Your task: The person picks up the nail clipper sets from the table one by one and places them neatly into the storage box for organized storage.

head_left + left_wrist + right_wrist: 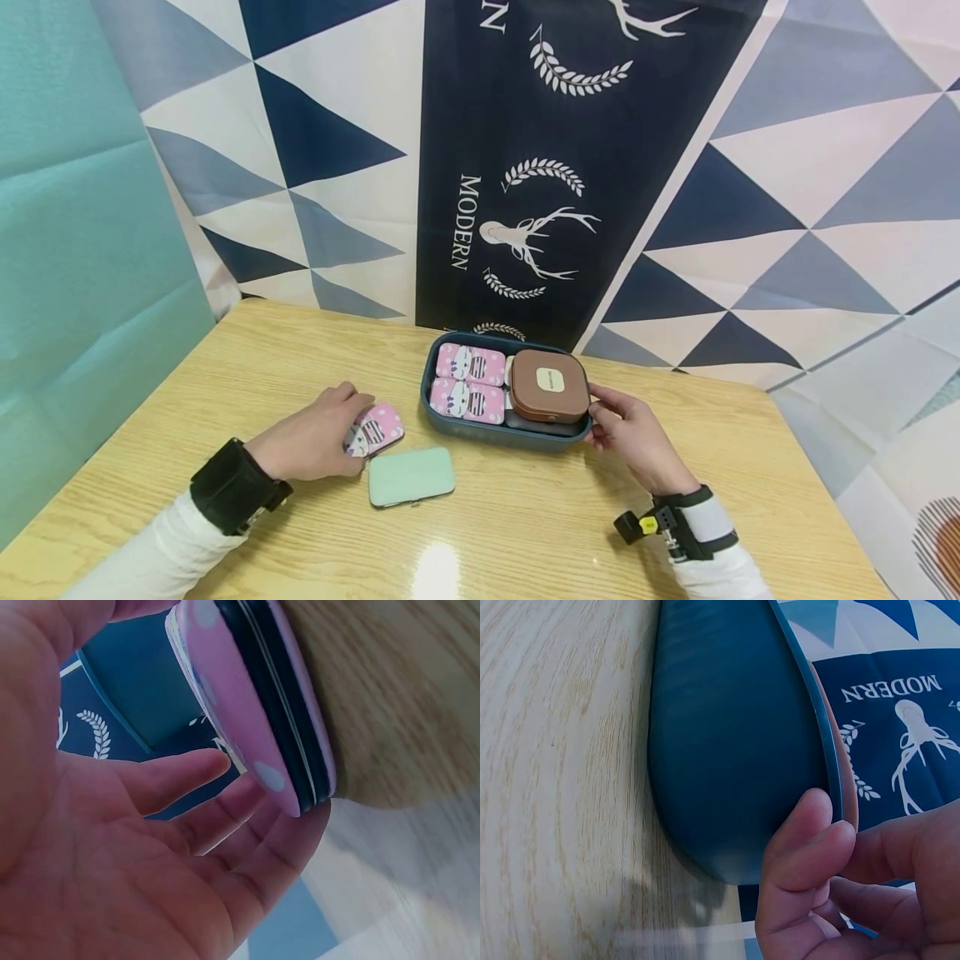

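My left hand grips a small pink case printed with a white cat and dark stripes, just above the table or resting on it; I cannot tell which. In the left wrist view, fingers curl round the end of this pink case, whose edge has a dark band with a thin metal line. A mint-green flat case lies beside that hand. At the right end of a dark blue oval basket, my right hand pinches the rim. The right wrist view shows the basket wall close up.
Inside the basket, two pink cat-print cases lie at the left and a brown rounded case with a cream label sits at the right, over a dark item. A patterned cloth hangs behind the wooden table.
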`<state>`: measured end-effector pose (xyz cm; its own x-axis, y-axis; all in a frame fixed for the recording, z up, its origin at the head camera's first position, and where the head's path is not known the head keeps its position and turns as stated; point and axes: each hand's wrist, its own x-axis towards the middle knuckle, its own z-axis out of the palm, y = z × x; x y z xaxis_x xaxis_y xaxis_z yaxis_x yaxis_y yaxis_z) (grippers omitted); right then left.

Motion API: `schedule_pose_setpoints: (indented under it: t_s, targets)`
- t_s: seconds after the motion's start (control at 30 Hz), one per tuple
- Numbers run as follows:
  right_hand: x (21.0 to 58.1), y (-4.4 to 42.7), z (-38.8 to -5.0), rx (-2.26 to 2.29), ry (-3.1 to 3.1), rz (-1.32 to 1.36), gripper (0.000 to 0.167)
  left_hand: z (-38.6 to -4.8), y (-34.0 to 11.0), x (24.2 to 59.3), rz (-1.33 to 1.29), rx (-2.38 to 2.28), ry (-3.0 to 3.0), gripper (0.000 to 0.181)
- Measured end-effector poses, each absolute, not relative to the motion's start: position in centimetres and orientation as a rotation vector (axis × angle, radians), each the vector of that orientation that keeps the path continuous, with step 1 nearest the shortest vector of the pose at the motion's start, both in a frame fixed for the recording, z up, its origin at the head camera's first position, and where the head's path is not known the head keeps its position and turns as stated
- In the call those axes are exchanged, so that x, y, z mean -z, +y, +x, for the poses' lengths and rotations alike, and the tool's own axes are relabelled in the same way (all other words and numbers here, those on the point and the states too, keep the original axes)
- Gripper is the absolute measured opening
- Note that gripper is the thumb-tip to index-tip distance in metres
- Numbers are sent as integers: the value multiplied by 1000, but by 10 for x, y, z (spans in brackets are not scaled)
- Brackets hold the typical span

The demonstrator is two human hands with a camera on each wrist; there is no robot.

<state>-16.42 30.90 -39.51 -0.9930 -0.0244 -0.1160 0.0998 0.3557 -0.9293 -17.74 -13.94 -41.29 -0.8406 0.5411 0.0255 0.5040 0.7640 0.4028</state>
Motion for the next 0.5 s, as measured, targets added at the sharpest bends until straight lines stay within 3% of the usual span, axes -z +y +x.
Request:
schedule_pose_setpoints:
  t_s: [0.5]
  targets:
    - [395,309,-164,1729,2490,66,49,-174,-142,416,836,-652,2874,66]
